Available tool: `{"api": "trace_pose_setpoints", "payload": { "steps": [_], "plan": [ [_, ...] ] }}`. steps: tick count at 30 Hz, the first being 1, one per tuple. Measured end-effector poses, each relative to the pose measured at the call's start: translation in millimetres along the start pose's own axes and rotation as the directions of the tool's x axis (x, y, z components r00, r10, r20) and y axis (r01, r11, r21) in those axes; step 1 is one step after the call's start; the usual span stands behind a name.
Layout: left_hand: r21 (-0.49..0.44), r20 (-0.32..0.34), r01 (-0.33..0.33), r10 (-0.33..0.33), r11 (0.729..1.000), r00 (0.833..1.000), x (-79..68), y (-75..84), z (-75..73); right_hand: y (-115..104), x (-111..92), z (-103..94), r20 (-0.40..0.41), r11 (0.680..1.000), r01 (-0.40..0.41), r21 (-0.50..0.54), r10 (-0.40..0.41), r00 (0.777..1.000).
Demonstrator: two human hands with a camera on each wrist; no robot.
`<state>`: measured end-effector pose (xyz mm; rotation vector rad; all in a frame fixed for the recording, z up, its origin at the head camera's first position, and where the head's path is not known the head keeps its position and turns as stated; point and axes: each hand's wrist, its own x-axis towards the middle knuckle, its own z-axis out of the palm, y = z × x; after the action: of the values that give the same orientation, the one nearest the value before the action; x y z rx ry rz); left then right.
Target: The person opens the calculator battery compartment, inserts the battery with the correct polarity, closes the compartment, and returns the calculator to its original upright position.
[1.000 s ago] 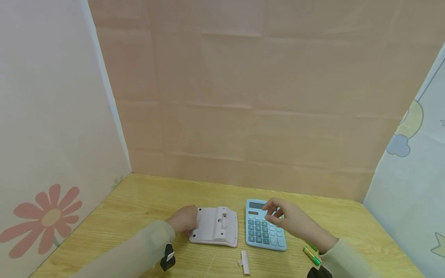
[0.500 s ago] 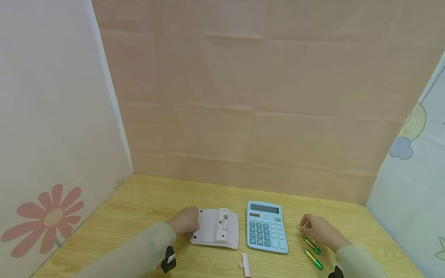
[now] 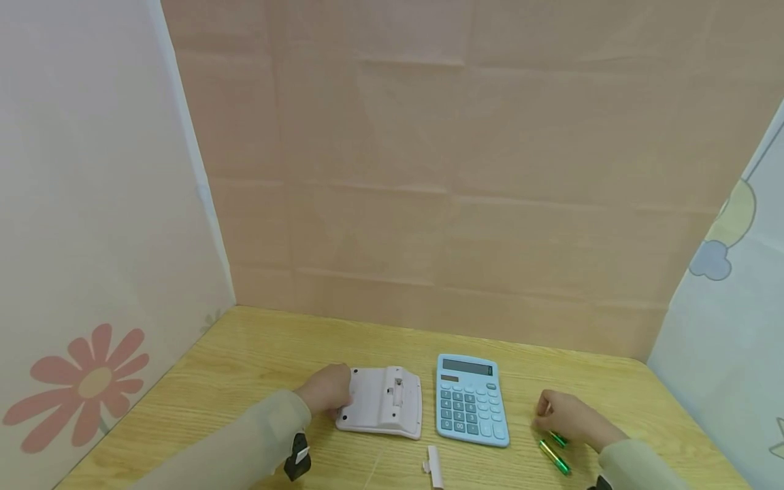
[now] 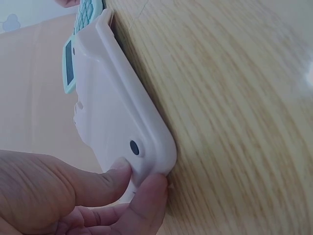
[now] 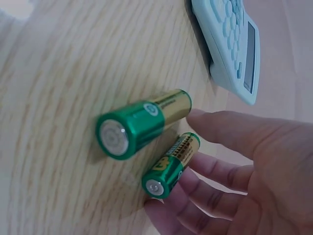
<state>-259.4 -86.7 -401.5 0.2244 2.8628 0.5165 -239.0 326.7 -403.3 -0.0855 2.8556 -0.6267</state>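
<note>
A pale pink calculator (image 3: pixel 373 401) lies face down, its battery compartment (image 3: pixel 398 393) uncovered and with no battery visible in it. My left hand (image 3: pixel 327 389) pinches its left edge, thumb (image 4: pixel 105 183) on the back and fingers at the side. Two green-and-gold batteries lie on the table at the right. My right hand (image 3: pixel 569 416) is over the farther battery (image 5: pixel 171 165), with fingers reaching around it and seemingly touching it. The thumb is close to the end of the nearer battery (image 5: pixel 144 123). In the head view my hand partly covers the farther one.
Between the hands a light blue calculator (image 3: pixel 471 400) lies face up. A small pink battery cover (image 3: pixel 434 467) rests near the table's front edge. The wooden table (image 3: pixel 294 333) is bordered by a brown backdrop (image 3: pixel 367 238) and patterned side panels.
My right hand has moved from above the blue calculator rightward and down to the batteries. My left hand stays on the pink calculator.
</note>
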Motion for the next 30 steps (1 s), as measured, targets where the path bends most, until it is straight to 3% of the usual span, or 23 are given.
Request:
{"api": "trace_pose_setpoints", "payload": {
  "steps": [8,17,30],
  "plan": [
    [0.005,0.0,-0.009,0.009,1.0,1.0,2.3,-2.0,2.3,0.7,-3.5,-0.9,0.039,0.997,-0.05,0.053,0.048,0.998],
    [0.012,0.007,-0.008,0.008,1.0,1.0,0.8,-0.1,0.1,7.1,-4.6,-3.6,0.097,0.996,0.011,0.086,-0.019,0.995],
    [0.025,-0.005,-0.01,0.01,1.0,1.0,-1.6,1.6,-1.9,8.8,-5.6,-4.5,0.109,0.993,0.043,0.11,-0.055,0.992]
  ]
}}
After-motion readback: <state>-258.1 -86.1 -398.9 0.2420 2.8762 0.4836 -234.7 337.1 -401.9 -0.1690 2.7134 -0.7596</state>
